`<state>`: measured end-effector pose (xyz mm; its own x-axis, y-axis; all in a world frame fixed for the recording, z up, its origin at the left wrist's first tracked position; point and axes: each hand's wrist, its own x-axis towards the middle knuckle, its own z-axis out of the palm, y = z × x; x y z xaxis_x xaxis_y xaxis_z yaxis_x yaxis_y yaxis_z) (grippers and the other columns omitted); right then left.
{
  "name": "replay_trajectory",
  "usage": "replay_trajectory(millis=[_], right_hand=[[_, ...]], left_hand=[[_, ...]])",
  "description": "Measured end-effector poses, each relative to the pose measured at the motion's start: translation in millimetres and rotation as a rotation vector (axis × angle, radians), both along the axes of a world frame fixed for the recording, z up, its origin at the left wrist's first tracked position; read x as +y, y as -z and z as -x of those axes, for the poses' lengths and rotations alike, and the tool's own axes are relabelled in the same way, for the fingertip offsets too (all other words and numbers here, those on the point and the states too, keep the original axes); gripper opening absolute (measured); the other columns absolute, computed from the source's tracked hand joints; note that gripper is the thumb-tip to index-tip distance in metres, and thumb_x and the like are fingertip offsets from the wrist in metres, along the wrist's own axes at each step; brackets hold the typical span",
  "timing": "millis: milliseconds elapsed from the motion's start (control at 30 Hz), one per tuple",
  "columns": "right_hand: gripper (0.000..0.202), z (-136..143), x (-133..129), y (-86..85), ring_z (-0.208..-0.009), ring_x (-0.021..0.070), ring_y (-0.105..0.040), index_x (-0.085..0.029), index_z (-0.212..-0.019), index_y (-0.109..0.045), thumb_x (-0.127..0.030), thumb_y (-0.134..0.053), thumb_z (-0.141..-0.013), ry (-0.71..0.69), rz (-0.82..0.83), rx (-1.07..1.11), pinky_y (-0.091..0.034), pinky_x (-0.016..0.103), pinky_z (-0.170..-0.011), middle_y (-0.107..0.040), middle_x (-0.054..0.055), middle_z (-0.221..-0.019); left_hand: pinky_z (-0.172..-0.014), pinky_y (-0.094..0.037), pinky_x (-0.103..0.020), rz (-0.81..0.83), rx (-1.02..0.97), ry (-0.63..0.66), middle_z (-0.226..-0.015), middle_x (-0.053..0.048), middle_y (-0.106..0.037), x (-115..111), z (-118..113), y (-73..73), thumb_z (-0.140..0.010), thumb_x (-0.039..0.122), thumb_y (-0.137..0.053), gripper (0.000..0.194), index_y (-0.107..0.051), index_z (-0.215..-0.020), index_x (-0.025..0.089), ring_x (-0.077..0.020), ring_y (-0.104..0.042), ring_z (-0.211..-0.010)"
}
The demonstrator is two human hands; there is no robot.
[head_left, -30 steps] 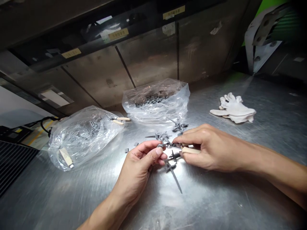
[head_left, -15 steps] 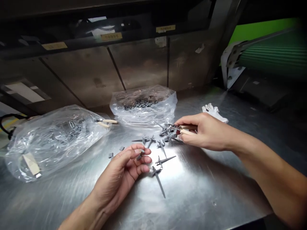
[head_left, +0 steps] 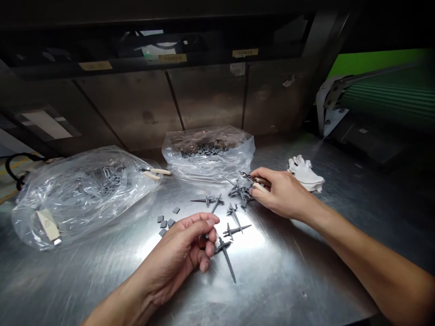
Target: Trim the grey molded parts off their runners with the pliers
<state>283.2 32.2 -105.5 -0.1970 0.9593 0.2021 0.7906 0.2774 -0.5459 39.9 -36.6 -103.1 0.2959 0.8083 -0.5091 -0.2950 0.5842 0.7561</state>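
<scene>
My right hand (head_left: 277, 190) grips a pair of nippers (head_left: 253, 179) with cream handles, the jaws pointing left over a pile of grey sword-shaped plastic parts (head_left: 242, 194). My left hand (head_left: 190, 242) is closed, thumb against curled fingers; a dark bit shows among them, mostly hidden. Close by its fingertips lies a long grey sword-like part (head_left: 227, 260). Another sword-like part (head_left: 236, 230) rests just beyond, and more lie farther back. Several small grey ribbed blocks (head_left: 163, 224) sit on the metal table left of that hand.
At the back stands a clear plastic bag (head_left: 209, 156) of small grey pieces. Another clear bag (head_left: 84, 194) spreads at left, with a second pair of nippers (head_left: 156, 173) on its edge and a cream-handled tool (head_left: 48, 225). White gloves (head_left: 304, 174) lie beyond my right hand.
My left hand has moved slightly right and down, and its fingers have curled in more. More small blocks show left of it. The right hand still holds the nippers over the pile.
</scene>
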Motion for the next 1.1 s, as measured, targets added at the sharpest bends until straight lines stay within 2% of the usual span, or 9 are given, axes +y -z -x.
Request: replay_trajectory(millis=[100,167,267,333,433,700,767,900,1100], right_hand=[[0.022,0.9,1.3,1.9,-0.071,0.0178,-0.058,-0.022,-0.102,-0.068,-0.028,-0.061,-0.083,-0.009,0.025,0.087,-0.039,0.029,-0.063,-0.068,0.000,-0.082],[0.020,1.7,0.4,0.8,-0.069,0.0165,-0.057,-0.021,-0.100,-0.066,-0.032,-0.060,-0.085,-0.028,0.039,0.153,-0.040,0.028,-0.060,-0.065,0.000,-0.079],[0.027,6.5,-5.7,-4.3,-0.068,0.0153,-0.055,-0.019,-0.101,-0.064,-0.039,-0.066,-0.084,-0.096,0.101,0.404,-0.043,0.027,-0.060,-0.061,-0.001,-0.077],[0.032,13.1,-12.5,-7.8,-0.068,0.0146,-0.054,-0.018,-0.102,-0.064,-0.040,-0.072,-0.080,-0.153,0.167,0.609,-0.043,0.027,-0.060,-0.060,-0.001,-0.078],[0.030,24.9,-22.8,-8.6,-0.067,0.0141,-0.054,-0.018,-0.099,-0.064,-0.038,-0.074,-0.079,-0.206,0.220,0.724,-0.043,0.026,-0.057,-0.061,0.001,-0.081],[0.024,38.1,-30.7,3.3,-0.070,0.0138,-0.057,-0.019,-0.101,-0.065,-0.033,-0.070,-0.083,-0.282,0.281,0.680,-0.048,0.026,-0.062,-0.063,0.001,-0.085],[0.024,36.3,-31.4,-0.5,-0.075,0.0155,-0.060,-0.019,-0.103,-0.066,-0.033,-0.070,-0.083,-0.281,0.238,0.641,-0.050,0.027,-0.066,-0.066,0.002,-0.091],[0.019,22.9,-31.0,-16.0,-0.066,0.0146,-0.055,-0.022,-0.100,-0.069,-0.033,-0.069,-0.085,-0.310,0.133,0.451,-0.045,0.026,-0.060,-0.065,0.000,-0.080],[0.018,5.2,-29.3,-25.6,-0.064,0.0156,-0.054,-0.025,-0.102,-0.072,-0.033,-0.065,-0.088,-0.485,0.338,0.159,-0.039,0.026,-0.054,-0.063,-0.002,-0.074]], left_hand=[[-0.031,-0.040,-0.014,0.038,0.006,0.045,-0.063,0.001,-0.054,-1.8,0.0,-3.0,-0.086,0.015,-0.059,0.009,-0.065,-0.093,0.014,-0.0072,-0.042,-0.043],[-0.031,-0.041,-0.014,0.034,-0.008,0.061,-0.066,0.000,-0.057,-2.4,-1.2,-5.2,-0.085,0.013,-0.059,0.010,-0.066,-0.093,0.014,-0.0081,-0.046,-0.045],[-0.038,-0.048,-0.015,-0.008,-0.023,0.056,-0.077,-0.005,-0.061,-2.9,-3.9,-6.0,-0.088,0.016,-0.060,0.008,-0.067,-0.093,0.012,-0.0110,-0.056,-0.058],[-0.045,-0.053,-0.017,-0.022,-0.036,0.052,-0.085,-0.008,-0.063,-3.7,-5.5,-4.3,-0.093,0.023,-0.060,0.015,-0.068,-0.095,0.010,-0.0134,-0.061,-0.067],[-0.055,-0.058,-0.021,-0.026,-0.100,0.052,-0.095,-0.013,-0.067,-6.2,-7.1,-0.2,-0.095,0.029,-0.060,0.023,-0.067,-0.104,0.009,-0.0162,-0.065,-0.077],[-0.058,-0.056,-0.018,-0.079,-0.099,0.015,-0.095,-0.010,-0.069,-10.5,-10.0,4.0,-0.089,0.016,-0.070,0.012,-0.067,-0.099,0.010,-0.0115,-0.064,-0.073],[-0.058,-0.055,-0.017,-0.088,-0.090,0.006,-0.094,-0.010,-0.068,-9.4,-10.2,2.9,-0.089,0.017,-0.070,0.009,-0.067,-0.094,0.009,-0.0102,-0.063,-0.071],[-0.059,-0.054,-0.016,-0.083,-0.067,-0.055,-0.086,-0.008,-0.070,-6.5,-9.8,1.0,-0.089,0.015,-0.070,0.007,-0.067,-0.092,0.009,-0.0065,-0.060,-0.060],[-0.063,-0.058,-0.019,-0.063,-0.055,-0.204,-0.088,-0.010,-0.073,-3.3,-9.8,0.9,-0.085,0.009,-0.071,0.012,-0.067,-0.097,0.010,-0.0103,-0.067,-0.066]])
